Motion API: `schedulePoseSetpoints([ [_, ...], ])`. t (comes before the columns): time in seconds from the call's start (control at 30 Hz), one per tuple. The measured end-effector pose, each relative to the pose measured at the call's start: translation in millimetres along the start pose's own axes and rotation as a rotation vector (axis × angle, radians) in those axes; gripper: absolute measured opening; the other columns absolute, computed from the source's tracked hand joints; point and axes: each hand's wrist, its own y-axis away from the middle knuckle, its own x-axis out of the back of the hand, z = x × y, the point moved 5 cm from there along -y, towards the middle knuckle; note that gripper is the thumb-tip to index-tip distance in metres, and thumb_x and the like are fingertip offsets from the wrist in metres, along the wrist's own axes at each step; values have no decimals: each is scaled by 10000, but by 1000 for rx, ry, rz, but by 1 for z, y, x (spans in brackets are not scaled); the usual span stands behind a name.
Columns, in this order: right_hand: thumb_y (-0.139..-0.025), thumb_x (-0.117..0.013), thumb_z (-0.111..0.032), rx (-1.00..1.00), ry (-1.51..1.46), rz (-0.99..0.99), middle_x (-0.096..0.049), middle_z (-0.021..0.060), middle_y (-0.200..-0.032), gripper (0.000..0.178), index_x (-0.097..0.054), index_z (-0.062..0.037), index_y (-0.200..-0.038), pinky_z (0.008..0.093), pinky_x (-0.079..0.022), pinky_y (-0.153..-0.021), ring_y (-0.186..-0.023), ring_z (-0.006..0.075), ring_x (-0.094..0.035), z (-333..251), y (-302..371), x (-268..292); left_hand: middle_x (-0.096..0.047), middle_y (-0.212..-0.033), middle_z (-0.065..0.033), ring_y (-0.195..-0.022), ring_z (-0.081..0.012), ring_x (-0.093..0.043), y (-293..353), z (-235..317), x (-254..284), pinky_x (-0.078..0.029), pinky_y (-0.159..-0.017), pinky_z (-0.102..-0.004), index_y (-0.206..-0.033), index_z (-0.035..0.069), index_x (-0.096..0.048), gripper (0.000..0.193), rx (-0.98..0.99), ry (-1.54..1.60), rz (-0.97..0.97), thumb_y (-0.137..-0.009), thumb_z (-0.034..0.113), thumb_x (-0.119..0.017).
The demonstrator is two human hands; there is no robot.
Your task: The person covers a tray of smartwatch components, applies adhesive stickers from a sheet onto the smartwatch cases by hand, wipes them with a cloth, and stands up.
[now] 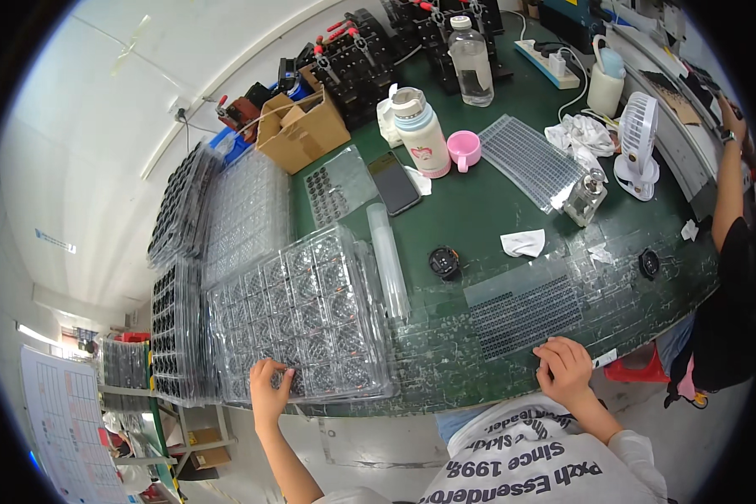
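Observation:
At the front edge of a stack of clear plastic compartment trays (298, 315) is my left hand (269, 393). Its thumb and fingers are apart over the near row of round pockets, and nothing shows between them. My right hand (566, 370) rests by the table's front edge, fingers curled in and fingertips close together; whether they hold something small I cannot make out. Just beyond it lies a clear sheet with rows of small black pieces (529, 315). A round black part (444, 263) sits between the trays and the sheet, and a similar round part (648, 264) lies farther right.
Behind the trays are more stacked trays (248, 210) and a cardboard box (302, 130). A phone (395, 182), white bottle (422, 134), pink cup (464, 149), glass dispenser bottle (585, 200) and small white fan (637, 143) stand or lie farther back. Another person's arm (728, 189) is at right.

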Motion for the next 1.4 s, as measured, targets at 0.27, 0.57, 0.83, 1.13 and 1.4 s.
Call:
schedulePoseSetpoints([
  [0.27, -678, -649, -55, -52, -13, -3, -638, 34, -935, 260, -677, -96, -933, 370, -512, -781, -929, 237, -630, 3, 0, 3, -581, -1010, -154, -1057, -368, -516, 15, -2, -5, -399, -943, -437, -880, 20, -595, 180, -90, -24, 20, -764, 105, -703],
  [0.57, -711, -681, -143, -2, -76, -4, -641, 4, -981, 272, -678, -114, -982, 309, -515, -800, -950, 180, -625, 5, 2, 0, -563, -1187, -196, -970, -374, -592, 35, -74, -19, -477, -860, -436, -1193, 17, -604, 424, 60, -139, 8, -939, 357, -604],
  [0.83, -709, -691, -89, -88, 14, 231, -642, 45, -995, 284, -676, -117, -992, 345, -541, -779, -907, 216, -645, 48, 0, 62, -566, -1125, -196, -973, -375, -562, 30, 43, 5, -459, -864, -503, -1079, 29, -618, 269, -348, -438, 323, -908, 237, -616],
  [1.13, -691, -795, -393, -799, 503, 184, -546, 154, -1218, 796, -441, -3, -1287, 407, -425, -888, -1081, 329, -509, 201, 0, 99, -601, -955, -123, -900, -287, -582, 41, 240, -15, -483, -835, -424, -1014, 28, -589, 146, -1015, -27, 731, -916, 131, -559],
  [1.4, -648, -819, -236, -661, 47, 274, -592, 111, -989, 718, -468, -46, -1245, 429, -455, -853, -945, 298, -576, 160, -35, 89, -682, -988, -125, -876, -217, -656, -38, 360, -131, -515, -745, -295, -1102, 8, -586, 214, -580, 698, 107, -892, 46, -600],
])
